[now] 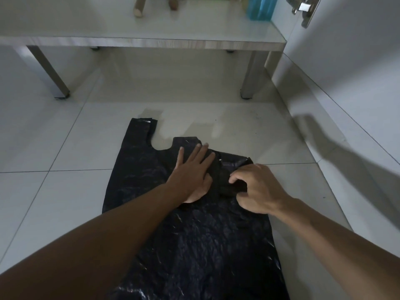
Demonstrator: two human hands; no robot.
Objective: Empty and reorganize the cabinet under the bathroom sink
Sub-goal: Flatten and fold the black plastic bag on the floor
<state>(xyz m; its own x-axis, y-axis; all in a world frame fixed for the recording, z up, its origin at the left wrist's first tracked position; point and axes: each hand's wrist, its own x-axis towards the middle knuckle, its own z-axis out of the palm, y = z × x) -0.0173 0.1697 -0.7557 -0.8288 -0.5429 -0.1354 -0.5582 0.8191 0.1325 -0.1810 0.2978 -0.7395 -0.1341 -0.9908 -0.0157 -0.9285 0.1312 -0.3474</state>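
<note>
Flat | left hand [191, 173] presses crinkly black plastic bag [194, 234], fingers straight | right hand [257, 188] fingers pinch folded handle

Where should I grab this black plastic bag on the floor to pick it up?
Probably the free handle loop of the black plastic bag, at its far left corner, coming from above. It lies flat and uncovered on the floor tiles. The left hand presses the middle flat, and the right hand pinches the other, folded handle.
</note>
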